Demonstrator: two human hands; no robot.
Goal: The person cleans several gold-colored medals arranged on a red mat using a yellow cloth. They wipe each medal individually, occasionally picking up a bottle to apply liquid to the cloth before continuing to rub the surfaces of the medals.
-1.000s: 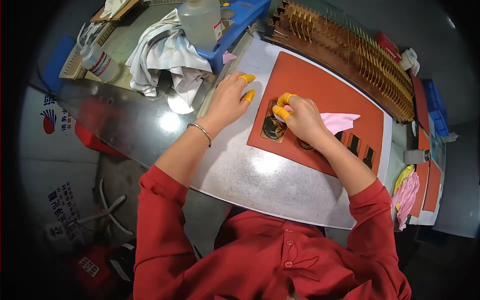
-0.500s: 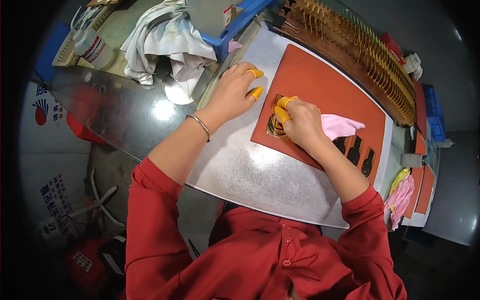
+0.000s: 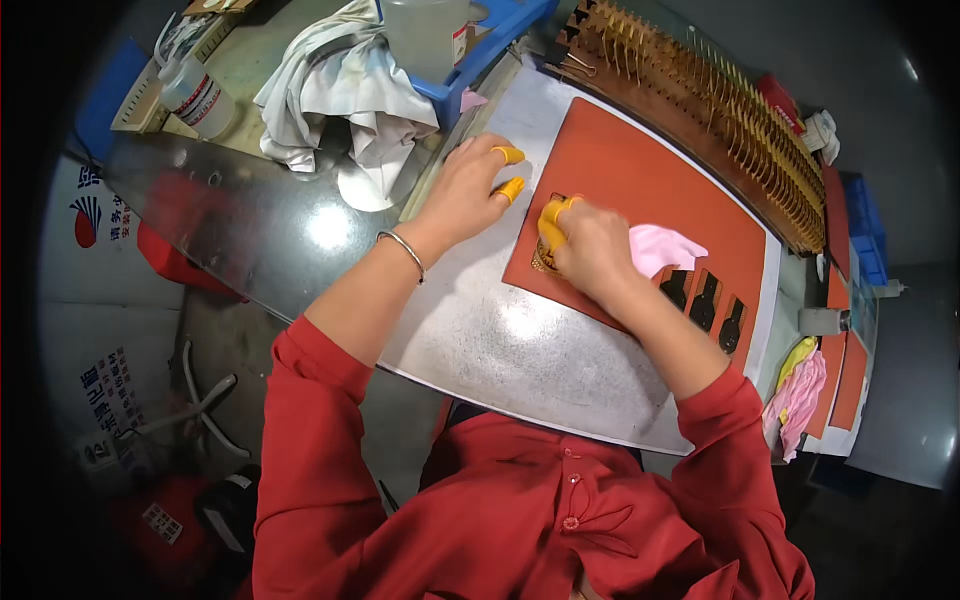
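My right hand (image 3: 592, 250) presses down over a small black-and-gold patterned plate (image 3: 543, 262) at the left part of an orange mat (image 3: 640, 160). Its fingers are closed and slightly blurred, with yellow finger cots on them; whatever they pinch is hidden. Most of the plate lies under the hand. Left of the mat, my left hand (image 3: 468, 190) hovers or rests by the tabletop with thumb and forefinger apart, holding nothing; both wear yellow cots. Beside my right wrist lie a pink cloth (image 3: 660, 247) and several dark pieces with rounded shapes (image 3: 703, 302) in a row.
A rack of many gold-coloured pieces (image 3: 700, 90) stands along the far right. Far left are a crumpled white cloth (image 3: 350, 100), a blue tray (image 3: 450, 85) with a translucent container (image 3: 420, 40), and a squeeze bottle (image 3: 196, 98). Pink and yellow cloths (image 3: 795, 390) hang at right.
My right hand has shifted slightly left and turned over the plate, covering more of it. My left hand stays put. The view has moved a little, showing more of the translucent container.
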